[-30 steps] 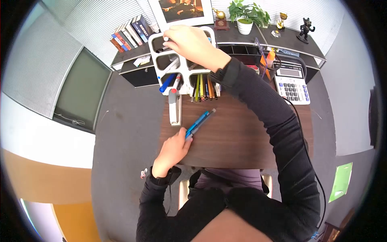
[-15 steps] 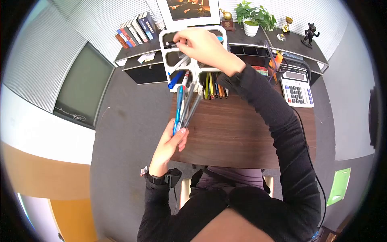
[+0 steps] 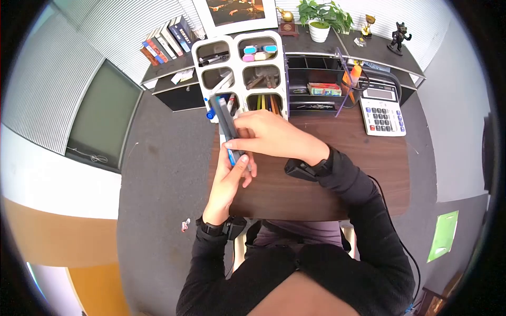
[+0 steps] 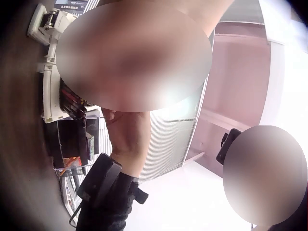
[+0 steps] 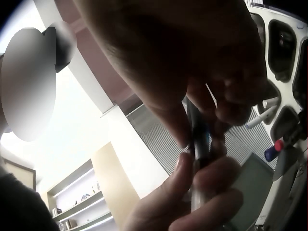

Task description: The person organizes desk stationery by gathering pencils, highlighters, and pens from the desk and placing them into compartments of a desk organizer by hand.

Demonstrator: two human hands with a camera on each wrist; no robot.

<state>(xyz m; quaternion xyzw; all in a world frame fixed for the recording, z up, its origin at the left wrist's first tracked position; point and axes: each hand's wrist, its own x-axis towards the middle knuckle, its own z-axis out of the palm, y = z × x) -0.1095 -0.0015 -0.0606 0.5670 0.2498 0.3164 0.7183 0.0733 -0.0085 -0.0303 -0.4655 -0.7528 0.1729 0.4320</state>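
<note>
My left hand [image 3: 224, 187] grips a bundle of pens [image 3: 225, 124] over the desk, dark grey barrels with a blue pen [image 3: 231, 156] among them. From the right, my right hand [image 3: 271, 136] reaches across and pinches the upper part of this bundle between thumb and fingers. The right wrist view shows both hands meeting around the dark pens [image 5: 198, 126], the left hand [image 5: 192, 199] below. Just behind them stands a white organizer [image 3: 238, 79] with several compartments of pens, pencils and markers. Much of the left wrist view is blurred.
A calculator [image 3: 383, 111] lies at the desk's right, beside a mesh holder with an orange highlighter [image 3: 354, 73]. Behind are a potted plant [image 3: 319, 29], a row of books [image 3: 167, 39], a framed picture [image 3: 237, 21] and a black figurine [image 3: 399, 38]. The brown desktop [image 3: 316, 184] extends rightward.
My right hand has left the organizer's back-left compartment and come down to the pens in my left hand. The left hand raised the bundle from near the desktop and turned it more upright.
</note>
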